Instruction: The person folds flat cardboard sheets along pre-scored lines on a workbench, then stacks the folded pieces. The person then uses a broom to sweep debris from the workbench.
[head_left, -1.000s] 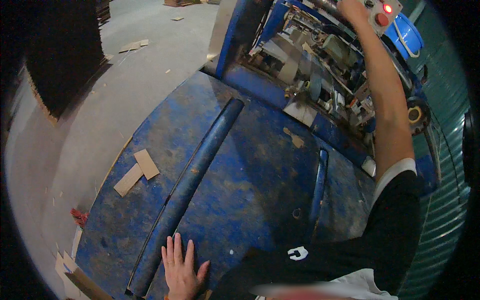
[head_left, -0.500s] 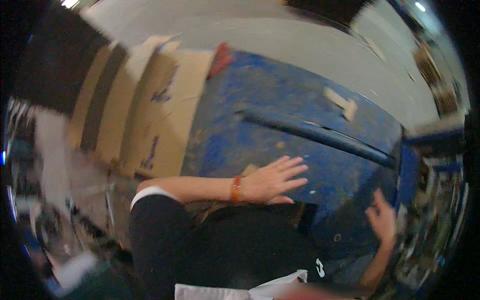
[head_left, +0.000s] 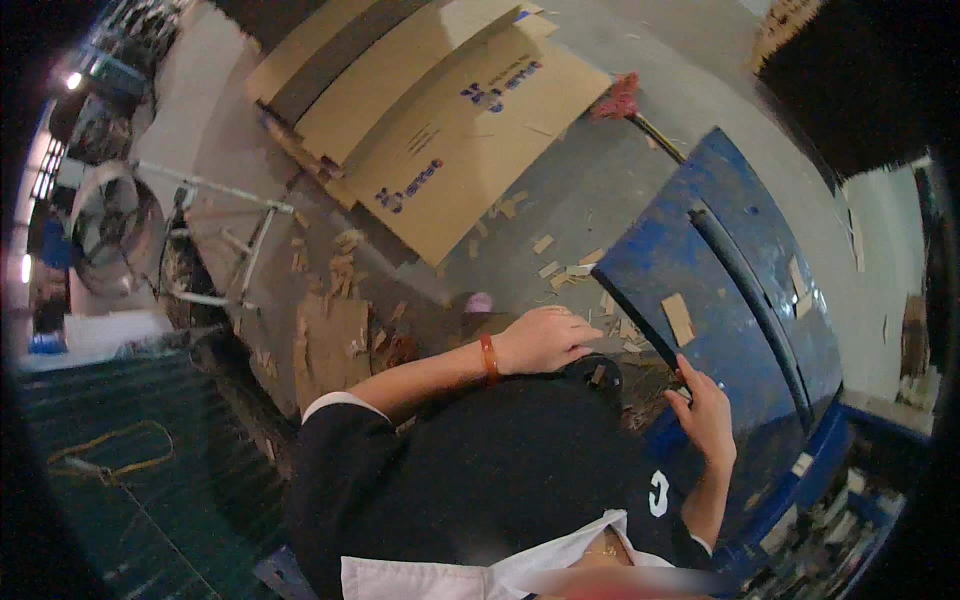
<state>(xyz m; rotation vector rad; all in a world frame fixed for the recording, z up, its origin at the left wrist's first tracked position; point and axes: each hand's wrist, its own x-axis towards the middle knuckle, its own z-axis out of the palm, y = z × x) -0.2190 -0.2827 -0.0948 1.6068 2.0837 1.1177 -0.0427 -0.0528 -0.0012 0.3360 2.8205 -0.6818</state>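
Note:
My left hand (head_left: 545, 340) hovers in front of my black shirt, its fingers loosely stretched to the right and nothing seen in them. An orange band (head_left: 489, 358) circles that wrist. To the right, my right hand (head_left: 708, 415) is at the near edge of a blue worktable (head_left: 650, 250). Its index finger points up along the edge and its thumb stands apart; I see no object gripped. Just beyond those fingers a small tan cardboard piece (head_left: 677, 319) lies on the tabletop. A dark bar (head_left: 755, 295) runs along the blue surface farther right.
Flattened cardboard boxes (head_left: 480, 130) lie on the floor at the far left. Many cardboard scraps (head_left: 345, 265) litter the floor. A red-headed broom (head_left: 618, 98) lies past the table. At left are a large fan (head_left: 115, 225), a metal frame (head_left: 240, 240) and a dark green ribbed surface (head_left: 130, 500).
My view has swung left, bringing the floor scraps and fan into sight. My left hand is now off the blue table, and my right hand is nearer its edge.

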